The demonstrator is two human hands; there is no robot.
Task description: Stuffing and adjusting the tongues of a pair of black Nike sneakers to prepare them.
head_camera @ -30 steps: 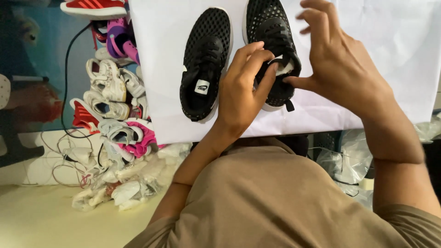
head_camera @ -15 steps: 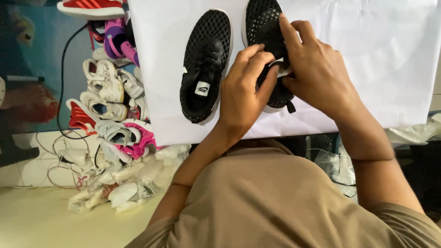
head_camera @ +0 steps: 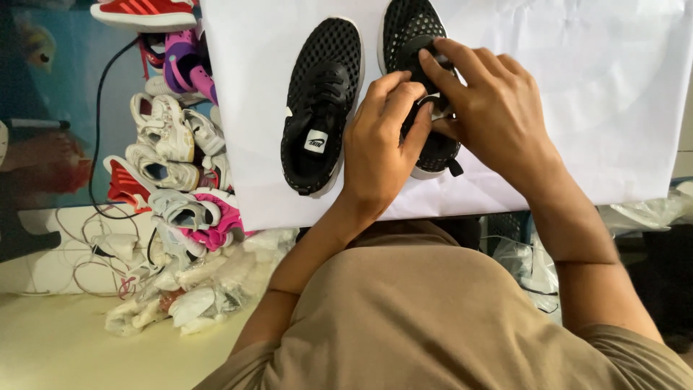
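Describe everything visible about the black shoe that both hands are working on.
The right-hand black shoe is a low sneaker with an open mesh upper and a thin white sole edge. It lies on the white sheet, sole down, toe pointing away from the person, beside and slightly farther up than its mate. The left hand and right hand cover its middle and heel, fingers pinching at the tongue and lace area. A small black pull loop sticks out at the heel.

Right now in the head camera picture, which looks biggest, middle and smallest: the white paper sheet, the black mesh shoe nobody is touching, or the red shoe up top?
1. White paper sheet, by far the largest.
2. Black mesh shoe lying untouched on the sheet.
3. Red shoe, though the frame's edge cuts it off, so it's unsure.
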